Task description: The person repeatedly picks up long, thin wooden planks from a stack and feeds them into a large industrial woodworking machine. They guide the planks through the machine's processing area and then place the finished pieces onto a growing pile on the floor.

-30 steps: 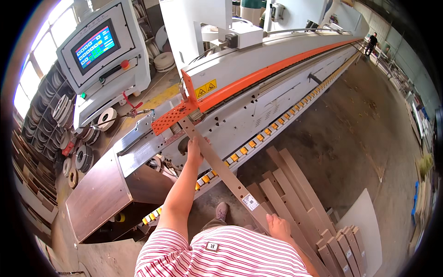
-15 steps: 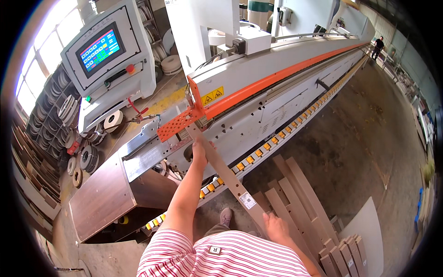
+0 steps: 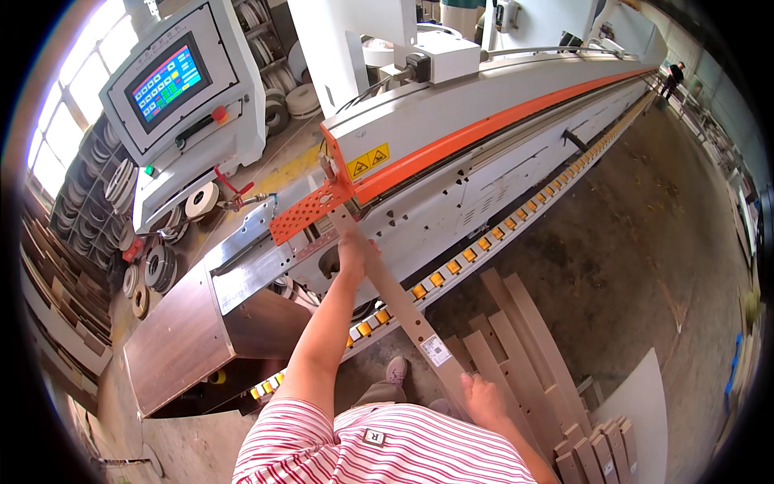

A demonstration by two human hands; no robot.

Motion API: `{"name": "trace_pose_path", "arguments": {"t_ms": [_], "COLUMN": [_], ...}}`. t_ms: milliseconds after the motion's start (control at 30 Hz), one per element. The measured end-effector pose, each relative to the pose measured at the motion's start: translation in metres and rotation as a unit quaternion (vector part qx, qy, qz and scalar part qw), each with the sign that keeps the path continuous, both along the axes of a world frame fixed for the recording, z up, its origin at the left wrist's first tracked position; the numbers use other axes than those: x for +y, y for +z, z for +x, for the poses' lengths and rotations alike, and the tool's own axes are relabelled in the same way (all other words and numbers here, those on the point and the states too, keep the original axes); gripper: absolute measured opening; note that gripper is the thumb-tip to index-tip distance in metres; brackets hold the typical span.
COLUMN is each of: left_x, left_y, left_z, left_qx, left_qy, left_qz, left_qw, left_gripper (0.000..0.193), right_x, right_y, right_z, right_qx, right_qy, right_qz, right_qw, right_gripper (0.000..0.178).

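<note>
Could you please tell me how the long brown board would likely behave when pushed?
The long brown board is probably stiff, as it runs straight between left hand and right hand. Its narrow length may make it pivot; its flat face suggests little rolling.

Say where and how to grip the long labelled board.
Probably by its long edges, coming from the near side: the board is long, narrow and slants away, so left hand just short of the orange perforated plate at the far end, right hand toward the near end.
</note>
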State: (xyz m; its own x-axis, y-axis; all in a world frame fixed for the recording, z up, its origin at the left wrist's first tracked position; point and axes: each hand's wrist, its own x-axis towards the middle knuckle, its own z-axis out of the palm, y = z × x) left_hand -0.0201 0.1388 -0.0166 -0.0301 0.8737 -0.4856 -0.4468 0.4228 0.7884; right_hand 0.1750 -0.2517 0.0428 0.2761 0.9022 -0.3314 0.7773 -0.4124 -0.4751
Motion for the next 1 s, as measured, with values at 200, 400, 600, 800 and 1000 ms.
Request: {"name": "trace_pose_path", "arguments": {"t_ms": [200,400,600,800,1000], "left_x": [0.024,0.077,-0.028,-0.199,-0.261], "left_y": [-0.008,-0.033,0.003,0.020,0.008], "left_z": [0.064,0.085,0.092,0.045,0.043], "left_qx": [0.006,-0.054,0.256,0.216,0.038], "left_qy": [0.011,-0.053,-0.158,-0.309,-0.421], "left_qz": [0.013,0.035,0.294,0.328,0.022], "left_qw": [1.000,0.997,0.907,0.866,0.906], "left_gripper": [0.040,0.038,0.028,0.021,0.043], "right_x": [0.018,0.041,-0.074,-0.171,-0.143], "right_y": [-0.001,0.002,-0.001,-0.066,-0.028], "right_z": [0.051,0.089,0.061,0.060,0.081], "right_qx": [-0.066,-0.088,-0.136,-0.102,-0.014], "right_qy": [-0.013,-0.041,-0.098,-0.155,-0.100], "right_qz": [0.005,0.096,0.177,0.039,0.083], "right_qw": [0.998,0.991,0.970,0.982,0.991], "right_gripper": [0.054,0.036,0.046,0.061,0.052]}}
